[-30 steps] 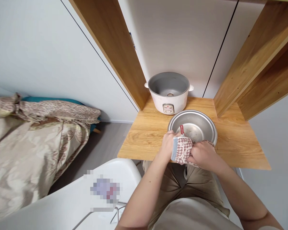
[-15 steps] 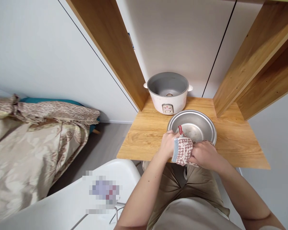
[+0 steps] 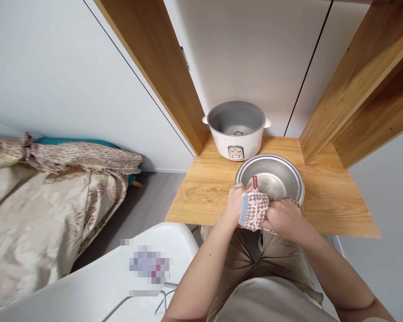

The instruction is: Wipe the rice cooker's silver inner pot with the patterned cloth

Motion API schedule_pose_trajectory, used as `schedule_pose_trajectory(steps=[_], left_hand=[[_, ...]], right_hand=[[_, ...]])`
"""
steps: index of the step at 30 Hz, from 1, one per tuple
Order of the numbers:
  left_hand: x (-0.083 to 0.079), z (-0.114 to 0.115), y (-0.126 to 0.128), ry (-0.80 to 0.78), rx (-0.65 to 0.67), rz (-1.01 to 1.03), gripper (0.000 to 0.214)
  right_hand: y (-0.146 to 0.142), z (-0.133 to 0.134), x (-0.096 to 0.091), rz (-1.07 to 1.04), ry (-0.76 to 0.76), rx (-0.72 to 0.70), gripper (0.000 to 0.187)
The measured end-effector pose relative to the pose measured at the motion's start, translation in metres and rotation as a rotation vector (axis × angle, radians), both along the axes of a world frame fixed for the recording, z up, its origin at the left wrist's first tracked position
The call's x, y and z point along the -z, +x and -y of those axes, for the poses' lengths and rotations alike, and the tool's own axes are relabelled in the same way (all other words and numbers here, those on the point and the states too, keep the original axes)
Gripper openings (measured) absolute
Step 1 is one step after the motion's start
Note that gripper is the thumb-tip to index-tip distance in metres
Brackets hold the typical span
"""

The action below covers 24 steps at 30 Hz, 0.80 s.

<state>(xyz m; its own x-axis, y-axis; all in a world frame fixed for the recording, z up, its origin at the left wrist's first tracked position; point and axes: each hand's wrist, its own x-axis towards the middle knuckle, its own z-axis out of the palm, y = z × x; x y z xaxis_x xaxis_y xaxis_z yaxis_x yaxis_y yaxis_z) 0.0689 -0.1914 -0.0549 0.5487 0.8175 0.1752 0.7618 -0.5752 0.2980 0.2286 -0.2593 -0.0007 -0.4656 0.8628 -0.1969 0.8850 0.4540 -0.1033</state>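
Observation:
A brown-and-white patterned cloth (image 3: 256, 211) with a grey-blue edge and a red tag is bunched between my hands at the near rim of a metal inner pot (image 3: 282, 173). My left hand (image 3: 235, 201) is closed on the cloth's left part, its fingertips partly hidden. On the other side my right hand (image 3: 285, 218) is closed around the cloth, knuckles up. The wide, silvery pot sits on the wooden table; its inside shows a few pale marks. Just behind it stands a white rice cooker body (image 3: 237, 138) without a lid, its grey interior showing.
The wooden tabletop (image 3: 201, 197) meets upright wooden boards at left (image 3: 161, 76) and right (image 3: 342, 98). A white chair (image 3: 174, 237) with a blurred item on it stands at lower left. Farther left is a bed with a patterned cover (image 3: 36, 205).
Both hands keep their grip on the cloth at the pot's near rim, with barely any shift. The whole view has slid slightly to the right.

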Motion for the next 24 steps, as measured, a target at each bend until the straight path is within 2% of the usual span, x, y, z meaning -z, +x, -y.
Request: schedule_pose_trajectory(steps=[15, 24], left_hand=[[-0.004, 0.003, 0.0, 0.019, 0.035, -0.021, 0.013], [0.003, 0.001, 0.0, 0.041, -0.003, 0.022, 0.024]], right_hand=[[0.014, -0.001, 0.005, -0.033, -0.015, -0.023, 0.033], [0.002, 0.0, 0.004, 0.004, 0.007, 0.001, 0.036]])
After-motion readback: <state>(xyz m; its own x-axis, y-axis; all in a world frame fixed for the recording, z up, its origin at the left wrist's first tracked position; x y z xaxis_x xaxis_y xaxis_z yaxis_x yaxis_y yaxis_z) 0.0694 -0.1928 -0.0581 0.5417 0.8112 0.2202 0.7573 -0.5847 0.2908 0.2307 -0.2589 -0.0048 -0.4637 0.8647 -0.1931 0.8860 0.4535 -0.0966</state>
